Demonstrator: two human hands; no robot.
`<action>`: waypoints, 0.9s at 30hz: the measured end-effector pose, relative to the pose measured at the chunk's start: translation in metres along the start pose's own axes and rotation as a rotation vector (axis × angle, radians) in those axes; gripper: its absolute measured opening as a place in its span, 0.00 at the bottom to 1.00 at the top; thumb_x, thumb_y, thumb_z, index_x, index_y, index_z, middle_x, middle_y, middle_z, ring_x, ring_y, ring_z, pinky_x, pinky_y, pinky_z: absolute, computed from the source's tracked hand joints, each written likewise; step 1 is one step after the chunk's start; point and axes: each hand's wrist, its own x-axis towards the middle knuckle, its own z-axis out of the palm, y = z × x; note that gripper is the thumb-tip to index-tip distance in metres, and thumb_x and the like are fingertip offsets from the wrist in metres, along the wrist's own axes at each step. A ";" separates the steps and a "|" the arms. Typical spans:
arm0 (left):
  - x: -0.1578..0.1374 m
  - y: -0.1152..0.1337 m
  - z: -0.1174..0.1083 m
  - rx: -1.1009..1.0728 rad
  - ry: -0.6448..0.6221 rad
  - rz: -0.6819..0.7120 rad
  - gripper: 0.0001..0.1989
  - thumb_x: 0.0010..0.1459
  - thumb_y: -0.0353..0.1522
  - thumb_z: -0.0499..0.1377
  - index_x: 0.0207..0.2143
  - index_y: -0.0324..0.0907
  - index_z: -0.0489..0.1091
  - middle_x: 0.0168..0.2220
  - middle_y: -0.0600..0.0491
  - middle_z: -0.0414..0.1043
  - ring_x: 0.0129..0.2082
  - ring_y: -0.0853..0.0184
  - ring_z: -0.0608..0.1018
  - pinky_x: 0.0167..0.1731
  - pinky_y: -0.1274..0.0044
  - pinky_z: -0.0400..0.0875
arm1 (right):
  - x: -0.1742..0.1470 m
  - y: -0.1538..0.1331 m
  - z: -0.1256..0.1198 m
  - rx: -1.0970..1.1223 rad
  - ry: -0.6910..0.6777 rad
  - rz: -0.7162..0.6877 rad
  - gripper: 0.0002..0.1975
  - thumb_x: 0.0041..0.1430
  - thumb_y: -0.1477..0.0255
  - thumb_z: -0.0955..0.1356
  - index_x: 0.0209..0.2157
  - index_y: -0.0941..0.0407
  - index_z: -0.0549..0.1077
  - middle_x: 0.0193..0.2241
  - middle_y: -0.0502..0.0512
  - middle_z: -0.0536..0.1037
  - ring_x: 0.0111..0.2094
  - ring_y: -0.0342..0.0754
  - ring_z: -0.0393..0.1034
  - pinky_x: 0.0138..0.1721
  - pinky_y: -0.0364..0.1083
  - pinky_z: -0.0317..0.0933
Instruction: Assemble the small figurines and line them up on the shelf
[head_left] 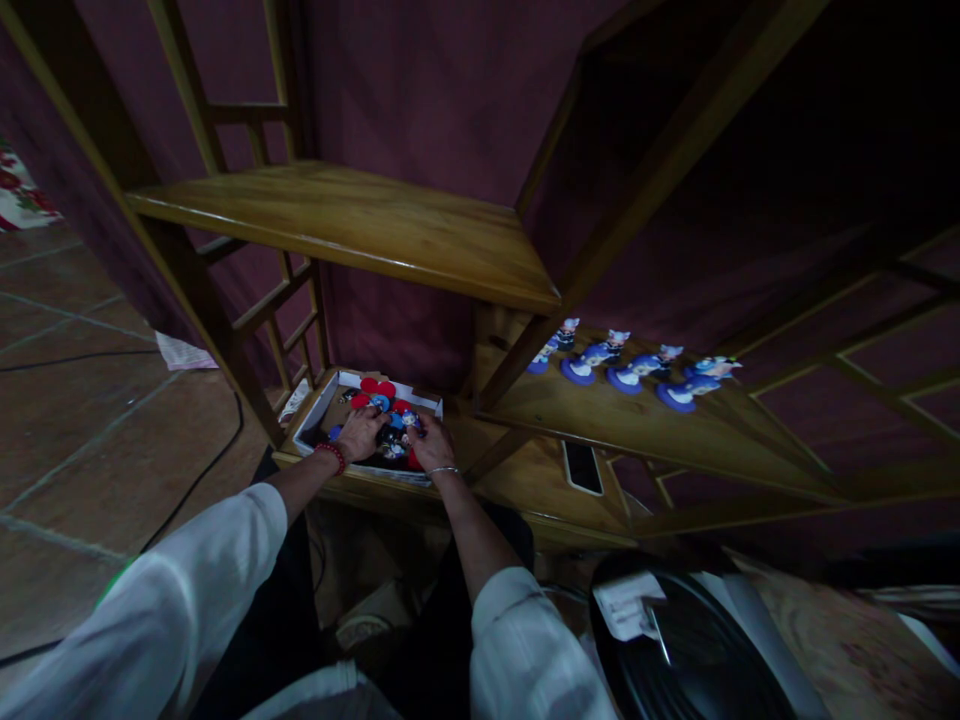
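A shallow white cardboard box (305, 432) sits on the lower shelf, holding a jumble of small figurine parts, among them red discs (377, 388) and blue and black pieces. My left hand (361, 434), with a red bead bracelet on its wrist, reaches into the box. Its fingers stretch over the parts, and their tips are partly lost among them. At the box's right side, my right hand (435, 445) is closed, its thumb and fingers around a small blue-and-white figurine (410, 420). A silvery bracelet circles that wrist.
Several figurines on purple-blue bases (631, 375) stand in rows on the raised shelf (555, 408) to the right. A phone (583, 467) lies below it. An upper wooden shelf (352, 220) overhangs the box. A black round tub-like object (697, 640) is at lower right.
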 end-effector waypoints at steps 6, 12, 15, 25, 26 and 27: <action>0.002 -0.002 0.001 -0.024 0.035 -0.006 0.22 0.45 0.24 0.55 0.46 0.42 0.66 0.46 0.45 0.63 0.45 0.58 0.68 0.47 0.67 0.59 | 0.000 0.002 0.000 0.033 0.005 -0.040 0.17 0.51 0.72 0.63 0.45 0.51 0.68 0.40 0.51 0.73 0.38 0.44 0.67 0.45 0.43 0.58; 0.001 -0.002 -0.001 -0.028 0.080 -0.024 0.21 0.47 0.22 0.51 0.45 0.43 0.68 0.44 0.45 0.65 0.43 0.59 0.69 0.47 0.68 0.60 | 0.001 0.006 0.003 0.041 0.005 -0.047 0.16 0.51 0.71 0.63 0.43 0.51 0.69 0.37 0.50 0.73 0.37 0.43 0.67 0.44 0.44 0.59; 0.001 -0.003 -0.001 -0.030 0.097 -0.036 0.21 0.47 0.21 0.51 0.44 0.42 0.68 0.43 0.45 0.65 0.43 0.60 0.69 0.46 0.69 0.60 | 0.001 0.007 0.004 0.051 0.004 -0.048 0.16 0.50 0.71 0.64 0.43 0.53 0.69 0.36 0.51 0.74 0.36 0.43 0.67 0.43 0.43 0.59; -0.002 0.003 -0.017 -0.088 0.095 -0.100 0.15 0.54 0.26 0.48 0.44 0.44 0.65 0.44 0.47 0.64 0.41 0.65 0.70 0.42 0.74 0.63 | 0.001 0.005 0.002 0.020 -0.028 0.037 0.14 0.50 0.71 0.64 0.41 0.55 0.68 0.35 0.52 0.74 0.36 0.44 0.68 0.41 0.43 0.60; -0.003 0.004 -0.019 -0.092 0.088 -0.107 0.15 0.55 0.27 0.48 0.44 0.44 0.65 0.44 0.47 0.64 0.40 0.65 0.71 0.41 0.74 0.64 | 0.001 0.005 0.001 0.017 -0.029 0.041 0.14 0.50 0.71 0.64 0.41 0.55 0.68 0.35 0.52 0.74 0.36 0.44 0.68 0.41 0.43 0.60; -0.004 0.005 -0.021 -0.097 0.081 -0.112 0.15 0.55 0.27 0.48 0.45 0.44 0.65 0.45 0.47 0.63 0.40 0.65 0.71 0.41 0.74 0.64 | 0.000 0.004 0.001 0.017 -0.029 0.043 0.14 0.51 0.71 0.63 0.41 0.55 0.68 0.35 0.53 0.74 0.36 0.44 0.68 0.41 0.43 0.60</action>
